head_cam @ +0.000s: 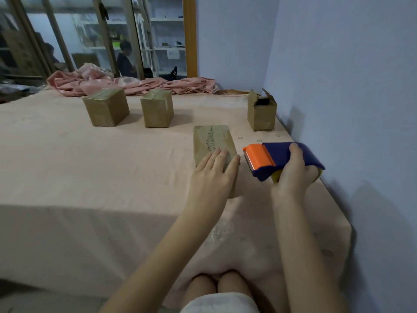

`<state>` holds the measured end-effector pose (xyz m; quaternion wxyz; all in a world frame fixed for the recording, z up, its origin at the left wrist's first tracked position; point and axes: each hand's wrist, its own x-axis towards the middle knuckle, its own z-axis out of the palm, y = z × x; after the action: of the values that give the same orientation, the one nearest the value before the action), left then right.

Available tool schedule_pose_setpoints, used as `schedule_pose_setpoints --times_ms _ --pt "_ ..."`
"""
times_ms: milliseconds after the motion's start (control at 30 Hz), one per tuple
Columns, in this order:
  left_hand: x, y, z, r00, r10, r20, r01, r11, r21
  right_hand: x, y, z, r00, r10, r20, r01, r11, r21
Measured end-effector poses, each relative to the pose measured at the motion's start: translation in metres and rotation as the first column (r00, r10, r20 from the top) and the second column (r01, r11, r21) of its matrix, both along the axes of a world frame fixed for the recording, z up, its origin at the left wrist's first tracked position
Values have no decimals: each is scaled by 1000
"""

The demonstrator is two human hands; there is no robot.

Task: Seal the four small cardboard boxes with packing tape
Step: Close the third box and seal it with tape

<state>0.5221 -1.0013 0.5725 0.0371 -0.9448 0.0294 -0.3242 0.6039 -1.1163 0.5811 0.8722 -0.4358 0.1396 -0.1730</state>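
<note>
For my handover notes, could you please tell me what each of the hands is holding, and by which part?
The right hand grips the tape dispenser around its blue body, behind the orange cutter end. The left hand holds nothing; it rests flat on the nearest box.

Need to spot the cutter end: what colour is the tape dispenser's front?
Orange, on a blue body; head view.

1. The near end of the nearest box [211, 141] is covered by the left hand [212, 177].
2. The tape roll inside the dispenser [282, 159] is largely hidden by the right hand [293, 177].
</note>
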Motion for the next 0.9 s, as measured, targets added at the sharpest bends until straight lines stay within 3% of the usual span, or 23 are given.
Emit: schedule_pose_setpoints --times_ms 167,633,900 --pt "0 -3 0 1000 12 -11 -12 1000 -9 5 -5 19 998 -3 70 7 998 -69" --pt "1 -4 -7 999 -19 48 21 999 -33 1 -12 31 997 -2 72 8 996 -90" --pt "0 -3 -16 986 2 166 5 999 -42 4 -3 44 995 26 94 1 959 -283"
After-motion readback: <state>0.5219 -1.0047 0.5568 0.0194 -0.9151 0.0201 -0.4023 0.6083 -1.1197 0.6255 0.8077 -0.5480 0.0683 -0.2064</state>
